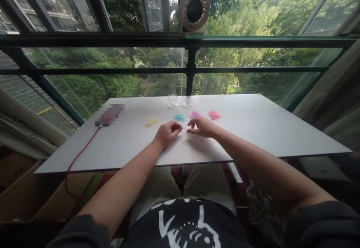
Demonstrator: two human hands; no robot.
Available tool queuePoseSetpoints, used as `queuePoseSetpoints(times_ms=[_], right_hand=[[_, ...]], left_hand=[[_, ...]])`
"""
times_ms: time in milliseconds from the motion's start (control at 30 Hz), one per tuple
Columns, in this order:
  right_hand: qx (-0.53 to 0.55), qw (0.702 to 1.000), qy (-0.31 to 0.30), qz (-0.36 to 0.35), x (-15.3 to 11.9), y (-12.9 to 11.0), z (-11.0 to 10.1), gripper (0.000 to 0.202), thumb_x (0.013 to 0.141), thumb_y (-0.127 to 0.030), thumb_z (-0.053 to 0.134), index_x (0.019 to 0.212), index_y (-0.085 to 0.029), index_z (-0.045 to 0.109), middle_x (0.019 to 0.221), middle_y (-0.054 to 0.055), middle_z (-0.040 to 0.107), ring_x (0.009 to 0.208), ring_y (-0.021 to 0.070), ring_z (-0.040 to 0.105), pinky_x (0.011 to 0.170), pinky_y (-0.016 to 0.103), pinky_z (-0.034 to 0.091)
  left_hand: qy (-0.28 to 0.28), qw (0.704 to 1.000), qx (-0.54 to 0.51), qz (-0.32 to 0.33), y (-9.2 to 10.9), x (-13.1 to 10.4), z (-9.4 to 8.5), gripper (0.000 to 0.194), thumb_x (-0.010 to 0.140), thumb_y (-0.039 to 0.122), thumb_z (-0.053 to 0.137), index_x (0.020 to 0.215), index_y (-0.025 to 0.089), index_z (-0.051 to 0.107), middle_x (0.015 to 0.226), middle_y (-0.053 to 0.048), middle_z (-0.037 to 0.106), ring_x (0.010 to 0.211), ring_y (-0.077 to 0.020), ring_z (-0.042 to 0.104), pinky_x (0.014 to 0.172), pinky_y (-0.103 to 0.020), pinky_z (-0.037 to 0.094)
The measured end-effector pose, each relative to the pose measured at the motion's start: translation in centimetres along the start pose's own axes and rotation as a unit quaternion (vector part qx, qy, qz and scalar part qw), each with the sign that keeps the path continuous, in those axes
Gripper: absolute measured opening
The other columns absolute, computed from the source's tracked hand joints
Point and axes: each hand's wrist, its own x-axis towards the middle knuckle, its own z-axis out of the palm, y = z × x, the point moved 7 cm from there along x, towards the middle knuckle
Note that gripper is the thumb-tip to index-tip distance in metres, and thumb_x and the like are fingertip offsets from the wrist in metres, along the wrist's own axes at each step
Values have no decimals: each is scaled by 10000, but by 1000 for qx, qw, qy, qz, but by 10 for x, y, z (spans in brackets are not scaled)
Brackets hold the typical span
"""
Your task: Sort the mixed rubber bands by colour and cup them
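My left hand (168, 133) rests low over the white table, thumb and fingers pinched together. Whatever sits in that pinch is too small to make out. Just to its right, my right hand (203, 127) is held with thumb and index finger apart, and nothing shows between them. Small heaps of loose coloured bits lie beyond the hands: yellow (152, 122) on the left, teal (179, 117) in the middle, then purple (195, 114) and pink (215, 115) behind my right hand. Faint pale bits are scattered on the tabletop between my hands.
A clear round jar (172, 101) and a shallow clear dish or lid (187, 104) stand near the far edge of the white table (253, 128). At the left lies a blurred-out phone-like object (111, 114) with a red cable (81, 152) hanging off the front edge. Windows rise behind.
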Motion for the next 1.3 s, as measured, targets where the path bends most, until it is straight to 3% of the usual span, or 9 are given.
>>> queuePoseSetpoints(times_ms=[67,167,333,467,867,1067,1200,1300], right_hand=[[23,999,-7,-31,-5,-15,15,375,673,-425,701,953,-177,682,833,31,682,697,136,572,618,228,394],[44,998,29,-36,-7,-20,22,358,655,-404,714,933,-180,683,818,20,677,683,126,557,621,227,387],[56,996,66,-28,-2,-19,21,118,727,-231,631,807,-179,700,729,6,672,614,102,523,596,216,369],[47,996,71,-37,-2,-20,19,97,741,-194,605,741,-171,700,681,9,664,580,97,508,581,215,358],[139,983,86,-79,-3,-19,21,104,748,-222,636,750,-160,719,667,20,642,586,96,505,562,200,379],[151,978,111,-89,-6,-23,20,112,767,-243,631,752,-164,709,669,14,621,579,89,490,556,193,380],[125,981,123,-87,-3,-25,11,108,769,-217,610,734,-160,695,653,9,602,583,93,486,565,196,382],[109,981,140,-73,1,-17,-3,120,772,-223,594,729,-162,688,659,9,605,602,99,492,582,200,386]], left_hand=[[-1,1000,5,4,1,0,0,170,760,308,608,837,164,656,824,-47,710,725,-156,654,719,-270,524],[0,1000,13,7,1,-1,0,163,764,309,605,833,168,647,807,-38,703,709,-149,643,704,-261,512],[5,999,36,10,2,-1,-1,157,757,312,616,824,173,641,776,-25,691,674,-140,625,668,-252,493],[7,999,31,9,1,0,-1,158,746,315,628,807,170,634,767,-30,689,670,-142,629,669,-255,496],[0,999,-47,-11,-6,0,1,314,695,389,675,637,180,447,770,-39,695,657,-141,632,639,-261,496],[25,993,-102,-47,-18,1,-1,362,646,402,711,641,176,429,721,-29,682,651,-143,633,618,-260,494],[21,987,-143,-64,-22,12,0,381,624,404,731,650,170,431,691,-28,675,634,-149,642,604,-269,501],[5,990,-135,-45,-14,34,3,378,607,405,744,645,160,458,651,-25,661,599,-143,630,571,-262,496]])
